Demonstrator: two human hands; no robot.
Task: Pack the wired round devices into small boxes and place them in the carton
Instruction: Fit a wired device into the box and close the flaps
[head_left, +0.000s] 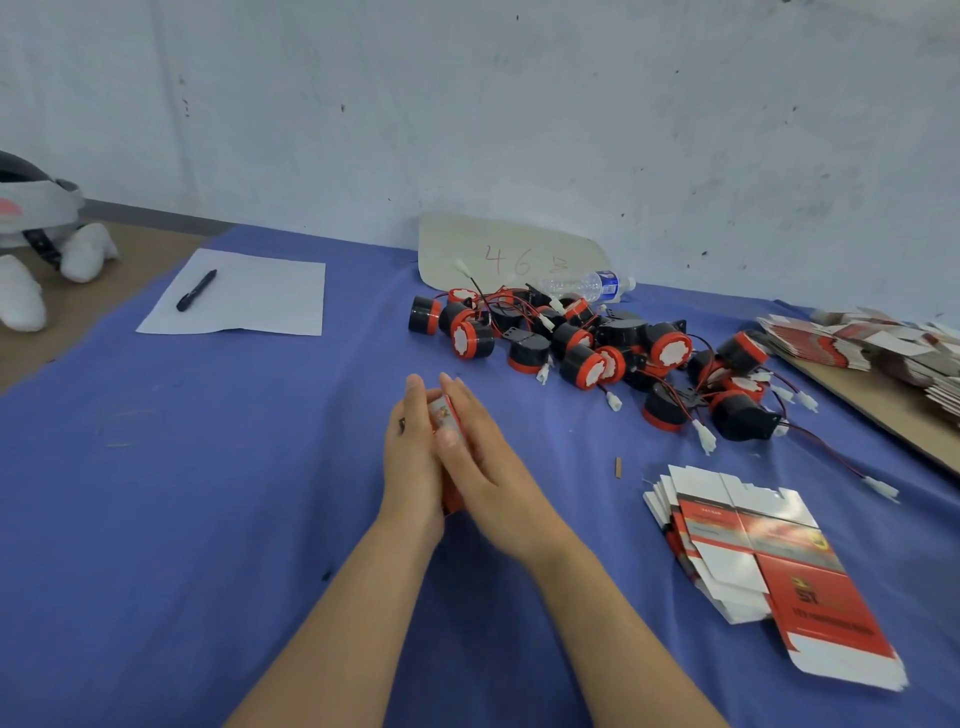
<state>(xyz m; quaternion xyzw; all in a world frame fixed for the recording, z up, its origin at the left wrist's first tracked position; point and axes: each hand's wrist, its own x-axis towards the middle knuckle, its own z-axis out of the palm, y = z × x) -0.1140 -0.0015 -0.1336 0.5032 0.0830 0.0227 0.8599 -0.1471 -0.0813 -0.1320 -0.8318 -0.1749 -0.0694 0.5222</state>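
Note:
A small red and white box stands on edge between my two palms at the table's middle. My left hand presses its left side with straight fingers. My right hand presses its right side, fingers straight too. Most of the box is hidden by the hands. A heap of several black and red round devices with red-black wires and white plugs lies beyond my hands, to the right. A stack of flat, unfolded red and white boxes lies at my right. No carton is in view.
Blue cloth covers the table. A white sheet with a black pen lies at far left. A card marked 46 leans on the wall beside a water bottle. More flat boxes are piled on cardboard at far right.

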